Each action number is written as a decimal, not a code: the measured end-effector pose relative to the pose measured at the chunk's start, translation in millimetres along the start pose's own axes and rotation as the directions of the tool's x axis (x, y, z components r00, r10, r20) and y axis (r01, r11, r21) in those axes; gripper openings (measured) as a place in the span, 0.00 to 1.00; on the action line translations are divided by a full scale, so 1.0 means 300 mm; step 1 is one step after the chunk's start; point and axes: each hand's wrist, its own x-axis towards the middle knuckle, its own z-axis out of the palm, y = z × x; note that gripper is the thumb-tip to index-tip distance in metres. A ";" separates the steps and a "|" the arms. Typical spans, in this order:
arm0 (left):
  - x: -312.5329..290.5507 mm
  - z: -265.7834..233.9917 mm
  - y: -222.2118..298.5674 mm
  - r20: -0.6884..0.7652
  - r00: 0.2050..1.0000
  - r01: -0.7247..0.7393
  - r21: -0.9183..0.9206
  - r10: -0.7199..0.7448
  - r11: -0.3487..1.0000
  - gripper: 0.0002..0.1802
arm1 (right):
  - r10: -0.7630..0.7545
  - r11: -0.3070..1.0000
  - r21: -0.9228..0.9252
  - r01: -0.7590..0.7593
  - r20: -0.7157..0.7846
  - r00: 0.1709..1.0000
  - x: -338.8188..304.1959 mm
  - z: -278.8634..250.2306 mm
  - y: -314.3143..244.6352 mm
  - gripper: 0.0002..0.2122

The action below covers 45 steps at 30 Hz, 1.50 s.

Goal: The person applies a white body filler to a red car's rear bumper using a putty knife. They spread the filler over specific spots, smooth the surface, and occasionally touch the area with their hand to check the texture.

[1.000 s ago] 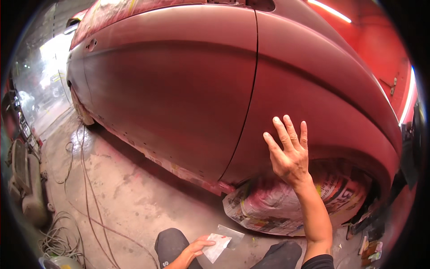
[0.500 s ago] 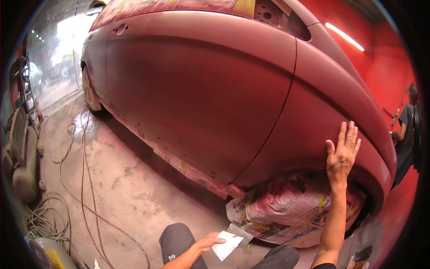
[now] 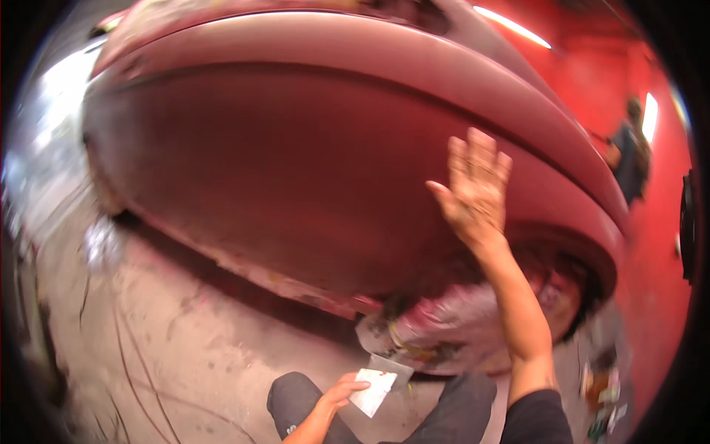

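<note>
Above the covered wheel (image 3: 455,329), the right hand (image 3: 477,194) is over the red car (image 3: 296,163), fingers slightly spread; below the wheel's left end, the left hand (image 3: 342,391) pinches a white sheet (image 3: 375,394).

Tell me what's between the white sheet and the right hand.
The head view shows a translucent sheet, the wheel's paper cover and red car body.

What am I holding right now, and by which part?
Your left hand holds a white square sheet by its left edge; your right hand holds nothing.
</note>
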 end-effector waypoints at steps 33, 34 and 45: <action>-0.007 0.042 -0.001 -0.108 0.985 0.148 0.083 -0.138 0.986 0.30 | 0.333 0.931 -0.057 -0.361 -0.270 0.903 -0.471 -0.048 0.663 0.35; -0.008 0.045 0.000 -0.107 0.984 0.150 0.088 -0.140 0.985 0.30 | 0.290 0.947 -0.064 -0.315 -0.253 0.923 -0.446 -0.048 0.590 0.36; -0.009 -0.012 -0.020 -0.167 0.976 0.156 0.092 -0.139 0.983 0.29 | 0.073 0.992 0.113 -0.063 -0.086 0.994 -0.374 -0.089 0.380 0.32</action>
